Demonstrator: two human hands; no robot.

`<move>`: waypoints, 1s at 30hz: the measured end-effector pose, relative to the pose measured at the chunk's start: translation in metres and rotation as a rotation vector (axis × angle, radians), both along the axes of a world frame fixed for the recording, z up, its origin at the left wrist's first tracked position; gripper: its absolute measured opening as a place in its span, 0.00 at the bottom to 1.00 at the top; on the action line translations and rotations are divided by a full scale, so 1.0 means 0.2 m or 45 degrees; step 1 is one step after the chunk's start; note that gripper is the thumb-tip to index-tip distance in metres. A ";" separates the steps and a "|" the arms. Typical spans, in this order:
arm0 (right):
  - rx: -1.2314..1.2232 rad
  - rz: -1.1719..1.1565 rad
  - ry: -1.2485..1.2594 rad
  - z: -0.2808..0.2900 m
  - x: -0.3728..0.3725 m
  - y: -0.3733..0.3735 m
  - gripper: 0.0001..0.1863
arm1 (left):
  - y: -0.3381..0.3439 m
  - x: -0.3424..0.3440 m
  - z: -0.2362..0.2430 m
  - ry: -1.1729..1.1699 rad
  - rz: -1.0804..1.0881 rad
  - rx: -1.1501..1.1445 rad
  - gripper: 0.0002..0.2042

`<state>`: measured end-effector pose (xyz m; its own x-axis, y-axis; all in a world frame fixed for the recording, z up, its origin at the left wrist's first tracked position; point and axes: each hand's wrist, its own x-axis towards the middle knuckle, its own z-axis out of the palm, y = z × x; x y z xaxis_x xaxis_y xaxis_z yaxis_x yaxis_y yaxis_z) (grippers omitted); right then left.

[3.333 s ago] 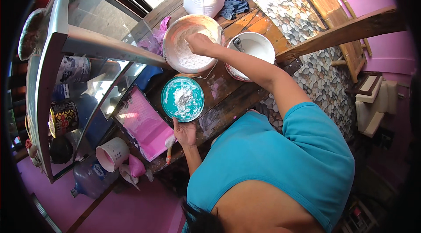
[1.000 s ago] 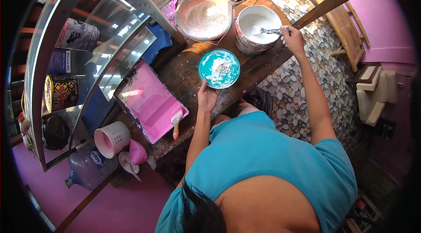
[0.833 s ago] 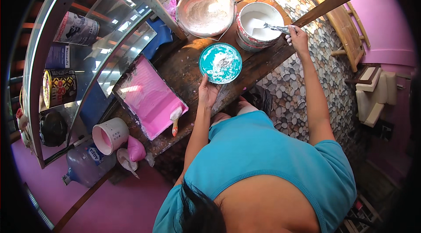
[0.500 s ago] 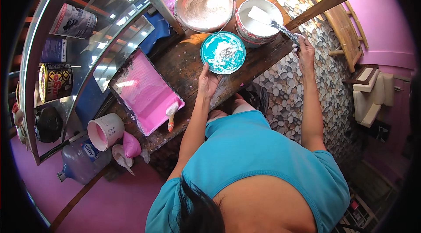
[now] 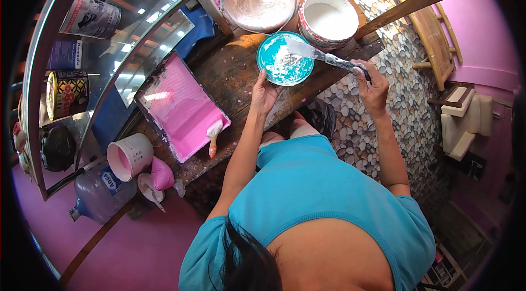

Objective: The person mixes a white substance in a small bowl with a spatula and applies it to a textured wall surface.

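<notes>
Head view: left hand (image 5: 264, 95) cupping near rim of teal bowl (image 5: 285, 65) on wooden counter (image 5: 230, 75), fingers spread beneath. Right hand (image 5: 372, 84) wrapped tight round handle of putty knife (image 5: 320, 55), stiff blade laden with white paste over bowl. Light, rigid bowl, likely slippery with paste; best gripped at rim

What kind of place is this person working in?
Probably a home painting or decorating workspace. A pink-coated paint tray with a brush lies on a worn wooden table, paint cans sit on a glass shelf, and the right hand holds a putty knife over a teal bowl.
</notes>
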<state>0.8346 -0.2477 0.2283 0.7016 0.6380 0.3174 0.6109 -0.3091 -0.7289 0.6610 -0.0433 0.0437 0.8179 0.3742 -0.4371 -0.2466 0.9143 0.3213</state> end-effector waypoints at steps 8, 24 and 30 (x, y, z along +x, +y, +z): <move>0.199 -0.269 0.511 -0.17 0.21 -0.03 0.11 | -0.01 -0.01 0.00 0.016 -0.008 -0.012 0.23; 0.135 -0.456 0.614 -0.59 0.72 0.10 0.14 | 0.07 0.00 0.00 0.017 0.009 -0.061 0.21; 0.477 -0.402 0.917 -0.53 0.61 0.01 0.13 | 0.06 0.03 0.05 0.003 -0.004 -0.056 0.21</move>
<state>0.9561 -0.2453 0.1213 0.9389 0.3221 -0.1215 -0.1117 -0.0488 -0.9925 0.6670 -0.0307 0.0534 0.8179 0.3523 -0.4549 -0.2433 0.9282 0.2814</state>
